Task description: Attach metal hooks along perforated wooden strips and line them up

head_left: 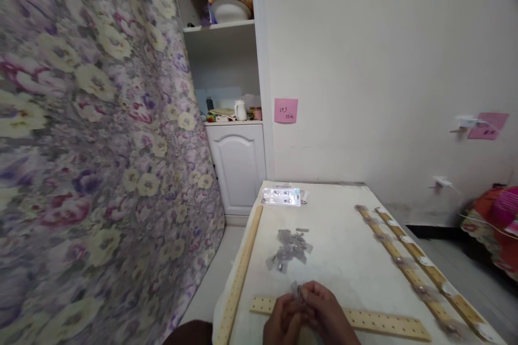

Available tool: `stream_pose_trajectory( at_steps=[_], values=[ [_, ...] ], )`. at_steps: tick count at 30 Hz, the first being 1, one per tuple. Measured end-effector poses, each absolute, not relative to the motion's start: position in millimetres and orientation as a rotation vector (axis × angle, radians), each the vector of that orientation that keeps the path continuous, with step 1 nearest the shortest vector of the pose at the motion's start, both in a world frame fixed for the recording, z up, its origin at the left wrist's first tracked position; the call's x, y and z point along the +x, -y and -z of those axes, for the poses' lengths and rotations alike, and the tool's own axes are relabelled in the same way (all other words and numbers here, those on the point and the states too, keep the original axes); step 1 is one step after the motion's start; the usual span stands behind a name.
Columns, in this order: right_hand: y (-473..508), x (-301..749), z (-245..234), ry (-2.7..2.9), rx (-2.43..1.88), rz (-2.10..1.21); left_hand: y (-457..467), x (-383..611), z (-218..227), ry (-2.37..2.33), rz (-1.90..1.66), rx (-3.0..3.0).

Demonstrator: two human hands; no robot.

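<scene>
Both my hands meet over the near part of the table. My left hand (286, 319) and my right hand (324, 307) are closed with fingertips together on a small clear plastic bag (295, 285). A small dark, shiny piece shows at the right fingertips; its kind is too small to tell. Beneath the hands lies a wooden strip with rows of holes (384, 323), its middle hidden by them. Just beyond them is a loose pile of small clear bags (289, 248) with small metal pieces in them.
A long holed wooden strip (238, 275) runs along the table's left edge. At the right lie two strips (399, 259) (424, 261) bearing bagged pieces and white discs. A clear blister pack (281, 197) lies at the far end of the white table (324, 215). A floral curtain (101, 145) hangs left.
</scene>
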State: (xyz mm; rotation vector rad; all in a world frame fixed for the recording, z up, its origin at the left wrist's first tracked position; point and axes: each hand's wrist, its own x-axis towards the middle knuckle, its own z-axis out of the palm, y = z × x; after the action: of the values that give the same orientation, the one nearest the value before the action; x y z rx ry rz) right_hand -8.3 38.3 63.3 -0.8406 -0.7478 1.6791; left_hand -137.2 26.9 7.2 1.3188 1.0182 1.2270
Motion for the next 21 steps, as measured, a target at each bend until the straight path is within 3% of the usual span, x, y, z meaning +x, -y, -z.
stream_pose_trajectory(
  at_steps=[11, 21],
  values=[
    [-24, -6, -55, 1.211, -1.175, -1.241, -19, -135, -5, -1.116, -1.208, 0.96],
    [-12, -5, -64, 1.424, -1.343, -1.019, -4, -140, -24, -1.232, -1.148, 1.042]
  ],
)
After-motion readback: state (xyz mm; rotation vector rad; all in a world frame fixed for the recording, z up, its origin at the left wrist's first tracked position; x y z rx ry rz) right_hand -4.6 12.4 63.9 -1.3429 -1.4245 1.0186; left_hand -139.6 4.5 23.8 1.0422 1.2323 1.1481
